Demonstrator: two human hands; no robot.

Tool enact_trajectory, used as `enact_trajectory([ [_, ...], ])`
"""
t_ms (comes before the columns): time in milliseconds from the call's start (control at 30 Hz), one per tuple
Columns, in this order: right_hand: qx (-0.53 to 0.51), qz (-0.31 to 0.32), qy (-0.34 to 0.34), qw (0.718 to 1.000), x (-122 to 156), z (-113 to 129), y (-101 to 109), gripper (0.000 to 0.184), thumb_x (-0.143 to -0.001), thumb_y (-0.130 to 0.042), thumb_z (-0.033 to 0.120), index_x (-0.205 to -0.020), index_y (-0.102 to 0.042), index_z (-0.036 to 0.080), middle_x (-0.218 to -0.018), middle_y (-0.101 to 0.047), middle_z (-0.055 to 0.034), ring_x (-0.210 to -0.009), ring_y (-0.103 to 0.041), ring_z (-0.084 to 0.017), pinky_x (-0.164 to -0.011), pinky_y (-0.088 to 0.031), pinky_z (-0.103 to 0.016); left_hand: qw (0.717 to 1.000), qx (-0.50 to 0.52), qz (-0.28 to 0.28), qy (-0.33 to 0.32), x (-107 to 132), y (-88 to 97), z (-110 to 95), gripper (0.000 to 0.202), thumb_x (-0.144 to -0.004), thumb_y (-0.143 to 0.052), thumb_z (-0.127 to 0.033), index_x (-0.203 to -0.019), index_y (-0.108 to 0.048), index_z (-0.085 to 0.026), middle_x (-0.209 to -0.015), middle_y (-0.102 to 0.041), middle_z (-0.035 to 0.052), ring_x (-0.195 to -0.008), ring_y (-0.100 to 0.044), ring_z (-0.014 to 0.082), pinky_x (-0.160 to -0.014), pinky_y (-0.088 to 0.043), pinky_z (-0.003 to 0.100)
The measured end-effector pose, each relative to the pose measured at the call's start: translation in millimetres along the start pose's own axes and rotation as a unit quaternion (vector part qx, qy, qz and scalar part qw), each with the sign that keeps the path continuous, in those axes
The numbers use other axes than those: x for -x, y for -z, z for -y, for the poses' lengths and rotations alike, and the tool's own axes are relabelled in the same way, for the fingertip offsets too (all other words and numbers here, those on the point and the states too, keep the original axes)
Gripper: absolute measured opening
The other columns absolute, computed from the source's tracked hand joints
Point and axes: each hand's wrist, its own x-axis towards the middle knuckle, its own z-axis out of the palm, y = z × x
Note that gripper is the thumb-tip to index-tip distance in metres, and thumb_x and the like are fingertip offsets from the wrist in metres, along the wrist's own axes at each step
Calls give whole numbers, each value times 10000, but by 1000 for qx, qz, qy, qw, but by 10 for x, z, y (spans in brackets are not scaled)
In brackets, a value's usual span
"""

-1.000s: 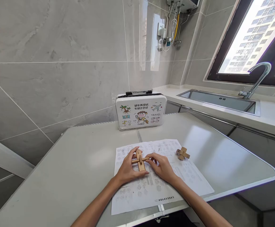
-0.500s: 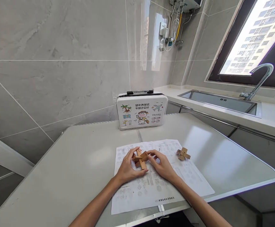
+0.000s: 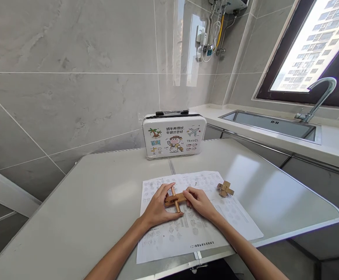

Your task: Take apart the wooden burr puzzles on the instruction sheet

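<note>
Between my two hands, above a printed sheet (image 3: pixel 184 237), is a wooden interlocking puzzle (image 3: pixel 175 199) of crossed bars. My left hand (image 3: pixel 158 206) grips it from the left, thumb and fingers at the two ends of the upright bar. The fingertips of my right hand (image 3: pixel 198 201) pinch the right end of the flat crosswise bar. Right of my hands, a second wooden burr puzzle (image 3: pixel 225 189) sits at the sheet's right edge, touched by neither hand. My fingers hide part of the puzzle I hold.
Behind the sheet, a white cartoon-printed case (image 3: pixel 174 136) stands upright on the white folding table (image 3: pixel 99 194). A counter with a sink (image 3: pixel 274 124) and faucet (image 3: pixel 318 99) runs along the right. The tiled wall (image 3: pixel 70 105) rises behind the table.
The held puzzle has turned: its crosswise bar now lies flat, pointing right, and the upright bar shows a narrower side. My right hand has shifted slightly with it.
</note>
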Motion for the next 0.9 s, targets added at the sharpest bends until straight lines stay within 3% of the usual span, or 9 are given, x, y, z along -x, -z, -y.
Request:
enact_trajectory([
  [200,-6,-2,2,1000,-4,-1,-1,472,-1038,-487,566,-727,-548,216,-601,-585,22,-559,-509,-153,-599,-380,-289,1000,2,-1,9,-17,-5,24,913,-651,-938,-478,-1405,-462,-281,-1343,-572,89,-1046,-628,257,-952,-557,429],
  [467,-62,50,-33,996,-3,-39,-6,479,-1004,-525,624,-749,-542,220,-564,-576,34,-510,-491,-141,-559,-383,-275,1000,-22,-1,-5,-6,-8,8,1000,-620,-934,-576,-1457,-475,-278,-1280,-640,92,-1026,-654,276,-977,-550,463],
  [733,-100,101,-50,989,-14,52,14,536,-969,-530,697,-718,-535,223,-596,-604,23,-504,-491,-129,-538,-378,-270,993,102,-16,60,-6,1,32,1120,-626,-961,-476,-1551,-345,-341,-1413,-617,111,-1146,-688,296,-1037,-545,500],
  [900,-189,132,-89,969,-27,69,30,520,-930,-595,696,-761,-574,204,-621,-629,11,-490,-513,-118,-516,-397,-259,990,133,-41,38,-35,41,2,885,-686,-942,-419,-1455,-510,-346,-1507,-549,97,-1372,-560,336,-1162,-462,505],
])
